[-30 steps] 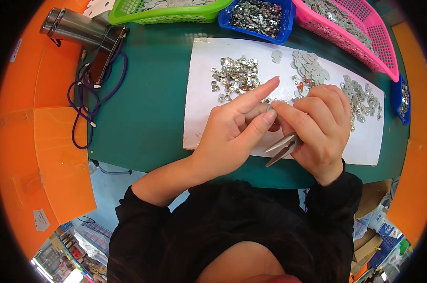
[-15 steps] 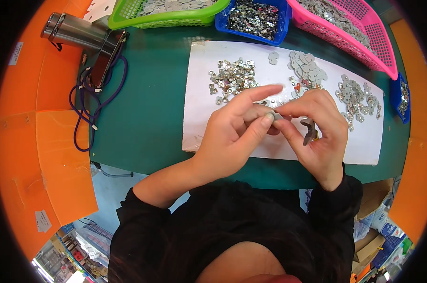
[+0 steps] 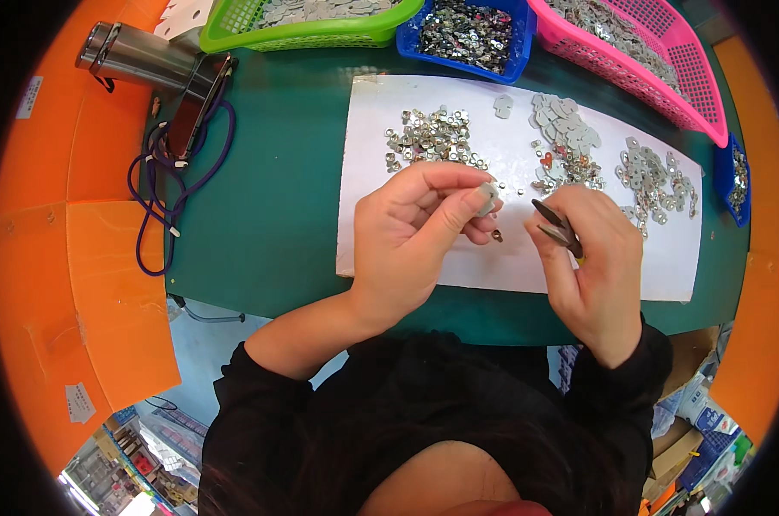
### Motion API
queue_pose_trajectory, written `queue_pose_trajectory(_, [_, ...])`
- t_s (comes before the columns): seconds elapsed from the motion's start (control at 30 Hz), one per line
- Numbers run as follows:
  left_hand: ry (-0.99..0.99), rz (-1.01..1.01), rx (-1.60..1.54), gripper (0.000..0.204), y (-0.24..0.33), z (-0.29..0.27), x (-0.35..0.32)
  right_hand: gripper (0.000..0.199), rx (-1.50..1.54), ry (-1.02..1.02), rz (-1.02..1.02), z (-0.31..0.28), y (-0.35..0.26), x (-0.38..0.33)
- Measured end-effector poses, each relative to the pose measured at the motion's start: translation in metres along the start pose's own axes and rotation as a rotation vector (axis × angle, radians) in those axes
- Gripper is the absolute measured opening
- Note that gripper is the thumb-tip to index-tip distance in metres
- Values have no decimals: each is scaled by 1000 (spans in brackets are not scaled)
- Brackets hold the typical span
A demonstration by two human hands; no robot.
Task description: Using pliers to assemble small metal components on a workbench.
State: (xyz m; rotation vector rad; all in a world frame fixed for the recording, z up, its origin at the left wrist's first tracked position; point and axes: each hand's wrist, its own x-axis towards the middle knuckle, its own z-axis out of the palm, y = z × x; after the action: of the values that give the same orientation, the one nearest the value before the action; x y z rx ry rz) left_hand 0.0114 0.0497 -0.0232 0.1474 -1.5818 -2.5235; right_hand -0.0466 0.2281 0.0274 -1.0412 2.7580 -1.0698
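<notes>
My left hand pinches a small flat grey piece between thumb and forefinger, over the white board. A tiny brass-coloured metal part shows just below those fingertips; whether a finger holds it, I cannot tell. To the right, my right hand is wrapped round a pair of pliers. Their dark jaws stick out between thumb and forefinger, slightly apart and clear of the grey piece. Most of the handles are hidden in the palm.
On the board lie a pile of small metal fittings, stacked grey pieces and grey pieces with metal on them. Behind stand a green basket, a blue tray and a pink basket. A steel flask lies left.
My hands have moved apart. The right hand has let go of the grey piece and turned the pliers' jaws toward the left hand. The grey piece stays in my left hand.
</notes>
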Motion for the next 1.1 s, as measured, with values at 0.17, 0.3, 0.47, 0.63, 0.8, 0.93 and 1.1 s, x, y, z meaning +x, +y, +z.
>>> queue_pose_trajectory(0.17, [-53, 121, 175, 18, -2, -3, -2, 17, 25, -139, 100, 0, 2, -1])
queue_pose_trajectory(0.3, [-85, 145, 107, 17, -4, -1, -2, 23, 63, -151, 103, -4, 1, 2])
queue_pose_trajectory(0.47, [-72, 114, 64, 17, -3, -2, 1, 19, -77, -166, 6, -7, 8, 1])
queue_pose_trajectory(0.63, [-97, 138, 106, 16, -3, -2, 0, 19, -143, -155, -22, -11, 8, 2])
queue_pose_trajectory(0.8, [-128, 92, 58, 15, -4, -3, 1, 21, -193, -211, -58, -13, 9, 5])
queue_pose_trajectory(0.93, [-155, 45, 8, 14, -3, -6, 1, 21, -209, -226, -82, -14, 11, 5])
queue_pose_trajectory(1.1, [-151, 21, 6, 13, -3, -6, 1, 22, -233, -231, -75, -17, 9, 7])
